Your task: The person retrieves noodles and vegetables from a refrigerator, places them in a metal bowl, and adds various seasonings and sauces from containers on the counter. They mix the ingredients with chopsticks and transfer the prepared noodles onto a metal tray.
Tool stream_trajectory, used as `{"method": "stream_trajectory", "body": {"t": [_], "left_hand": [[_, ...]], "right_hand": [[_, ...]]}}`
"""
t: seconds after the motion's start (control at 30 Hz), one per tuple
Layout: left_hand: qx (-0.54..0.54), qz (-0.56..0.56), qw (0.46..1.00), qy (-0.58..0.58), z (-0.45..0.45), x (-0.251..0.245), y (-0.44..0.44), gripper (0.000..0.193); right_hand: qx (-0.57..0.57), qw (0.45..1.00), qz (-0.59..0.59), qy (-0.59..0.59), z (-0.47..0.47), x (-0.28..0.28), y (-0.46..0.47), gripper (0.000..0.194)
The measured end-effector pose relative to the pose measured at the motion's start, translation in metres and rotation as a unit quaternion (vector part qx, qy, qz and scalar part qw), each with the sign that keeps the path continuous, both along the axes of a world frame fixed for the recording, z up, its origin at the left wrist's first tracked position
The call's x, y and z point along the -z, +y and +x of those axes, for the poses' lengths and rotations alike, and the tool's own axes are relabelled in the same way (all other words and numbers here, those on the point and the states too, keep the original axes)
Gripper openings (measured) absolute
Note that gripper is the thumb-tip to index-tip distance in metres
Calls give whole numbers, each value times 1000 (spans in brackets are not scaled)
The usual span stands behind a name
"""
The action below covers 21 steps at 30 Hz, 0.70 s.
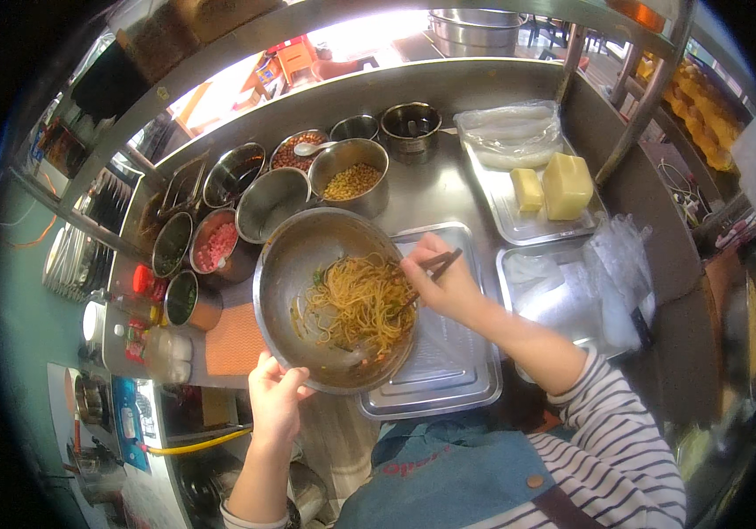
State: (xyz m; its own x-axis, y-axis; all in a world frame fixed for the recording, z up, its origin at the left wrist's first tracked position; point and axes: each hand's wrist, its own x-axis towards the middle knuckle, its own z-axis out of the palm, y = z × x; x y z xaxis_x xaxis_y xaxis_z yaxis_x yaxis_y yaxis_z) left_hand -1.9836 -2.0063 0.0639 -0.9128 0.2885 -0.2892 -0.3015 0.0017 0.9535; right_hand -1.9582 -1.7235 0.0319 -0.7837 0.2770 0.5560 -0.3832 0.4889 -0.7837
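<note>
A large steel mixing bowl (285,291) is tilted in front of me, its rim gripped at the near left by my left hand (277,390). Sauced noodles (358,301) with bits of green lie in its lower right part. My right hand (441,278) holds a pair of dark chopsticks (445,263) over the bowl's right rim. The chopstick tips reach down to the noodles. Beneath the bowl's right side is a steel tray (447,370), partly covered by the bowl and my right hand.
Behind the bowl stand steel pots, one with yellow beans or kernels (353,182), one with peanuts (285,155) and a white spoon. Pink diced food (217,246) and chopped greens (183,297) sit at left, near an orange cloth (234,338). At right, a tray (517,228) carries yellow blocks (566,187).
</note>
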Motion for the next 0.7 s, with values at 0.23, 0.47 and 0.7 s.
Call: {"method": "stream_trajectory", "body": {"t": [0.23, 0.47, 0.7], "left_hand": [[-15, -17, 1000, 21, -3, -8, -8, 13], [-6, -7, 1000, 6, -7, -11, -11, 11], [7, -39, 999, 13, -4, -23, -4, 13]], "right_hand": [[20, 990, -109, -82, 12, 10, 19, 18], [-14, 985, -160, -69, 5, -12, 20, 23], [-21, 990, -72, -122, -19, -1, -36, 26]]}}
